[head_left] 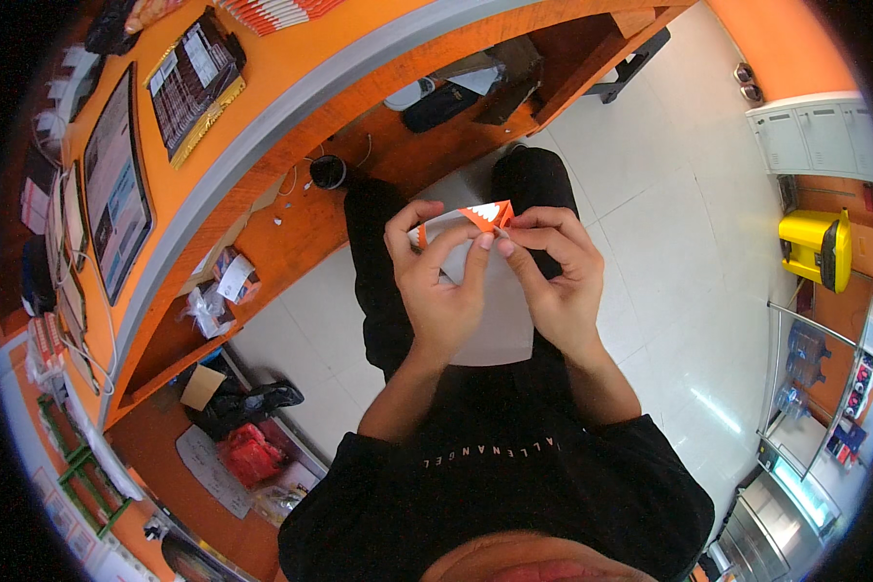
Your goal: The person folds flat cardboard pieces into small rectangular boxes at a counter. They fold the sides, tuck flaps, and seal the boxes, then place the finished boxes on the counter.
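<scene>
Above my lap, an orange-and-white piece of printed paper or thin card is held up between both hands, its top edge folded over. My left hand is closed on its left part, with the thumb and forefinger reaching toward the fold. My right hand pinches the orange right corner between thumb and fingers. The fingertips of the two hands nearly meet there. A pale surface shows below the hands; whether it belongs to the same sheet, I cannot tell.
An orange desk curves ahead and left, carrying a monitor and a dark package with gold edges. Under it are a black cup-like container and bags. Far right stand grey lockers and a yellow case.
</scene>
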Action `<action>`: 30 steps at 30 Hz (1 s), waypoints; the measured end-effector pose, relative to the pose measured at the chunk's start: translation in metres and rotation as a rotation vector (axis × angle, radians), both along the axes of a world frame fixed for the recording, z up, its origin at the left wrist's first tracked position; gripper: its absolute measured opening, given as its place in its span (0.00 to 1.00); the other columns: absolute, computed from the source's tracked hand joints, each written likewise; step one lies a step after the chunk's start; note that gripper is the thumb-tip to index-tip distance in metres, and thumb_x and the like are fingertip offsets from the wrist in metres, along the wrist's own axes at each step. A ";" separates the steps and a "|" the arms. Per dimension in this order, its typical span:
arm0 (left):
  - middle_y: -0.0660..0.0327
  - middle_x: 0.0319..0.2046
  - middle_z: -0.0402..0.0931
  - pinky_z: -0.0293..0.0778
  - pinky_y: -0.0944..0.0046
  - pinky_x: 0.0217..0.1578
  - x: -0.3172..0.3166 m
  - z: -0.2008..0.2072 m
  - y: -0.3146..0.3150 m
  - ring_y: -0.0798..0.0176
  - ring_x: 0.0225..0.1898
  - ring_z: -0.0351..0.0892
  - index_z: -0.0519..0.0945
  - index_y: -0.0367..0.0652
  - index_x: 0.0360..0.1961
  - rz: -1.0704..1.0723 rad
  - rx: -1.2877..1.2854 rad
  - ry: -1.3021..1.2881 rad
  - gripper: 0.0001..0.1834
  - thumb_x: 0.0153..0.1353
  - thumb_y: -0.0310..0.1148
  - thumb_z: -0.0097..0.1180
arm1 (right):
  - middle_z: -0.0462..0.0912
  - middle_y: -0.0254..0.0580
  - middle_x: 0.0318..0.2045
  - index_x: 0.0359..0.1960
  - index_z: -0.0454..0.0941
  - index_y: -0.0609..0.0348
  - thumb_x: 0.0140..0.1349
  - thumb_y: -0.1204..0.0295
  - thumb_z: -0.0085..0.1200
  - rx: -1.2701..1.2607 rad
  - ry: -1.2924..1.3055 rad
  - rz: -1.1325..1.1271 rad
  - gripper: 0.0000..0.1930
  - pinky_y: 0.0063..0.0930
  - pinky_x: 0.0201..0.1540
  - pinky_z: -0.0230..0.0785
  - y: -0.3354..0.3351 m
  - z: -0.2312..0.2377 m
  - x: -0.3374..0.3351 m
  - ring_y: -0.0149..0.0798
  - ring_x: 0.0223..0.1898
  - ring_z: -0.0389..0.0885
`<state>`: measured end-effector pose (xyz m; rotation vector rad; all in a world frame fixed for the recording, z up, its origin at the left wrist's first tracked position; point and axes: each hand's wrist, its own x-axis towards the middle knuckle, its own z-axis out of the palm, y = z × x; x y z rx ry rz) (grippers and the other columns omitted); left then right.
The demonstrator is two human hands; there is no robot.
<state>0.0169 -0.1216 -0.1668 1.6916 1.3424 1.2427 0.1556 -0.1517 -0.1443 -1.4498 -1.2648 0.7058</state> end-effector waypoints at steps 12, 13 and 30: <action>0.54 0.50 0.70 0.67 0.57 0.55 0.002 0.002 -0.003 0.55 0.54 0.72 0.86 0.42 0.38 0.029 -0.043 -0.068 0.07 0.57 0.27 0.69 | 0.82 0.43 0.42 0.37 0.84 0.63 0.54 0.81 0.66 0.112 -0.256 0.059 0.08 0.33 0.42 0.77 0.003 -0.002 0.000 0.43 0.44 0.82; 0.55 0.50 0.71 0.67 0.57 0.56 0.003 0.002 -0.004 0.55 0.54 0.73 0.86 0.41 0.38 0.035 -0.047 -0.064 0.07 0.57 0.27 0.69 | 0.82 0.42 0.43 0.36 0.84 0.63 0.54 0.81 0.66 0.137 -0.309 0.046 0.08 0.34 0.42 0.77 0.003 -0.004 -0.002 0.44 0.44 0.82; 0.49 0.57 0.67 0.69 0.56 0.57 -0.004 0.004 0.003 0.53 0.58 0.71 0.80 0.39 0.53 -0.273 -0.040 -0.172 0.15 0.66 0.28 0.59 | 0.86 0.36 0.34 0.41 0.83 0.64 0.56 0.82 0.69 -0.137 0.456 0.102 0.11 0.22 0.41 0.75 0.012 -0.017 0.036 0.27 0.36 0.82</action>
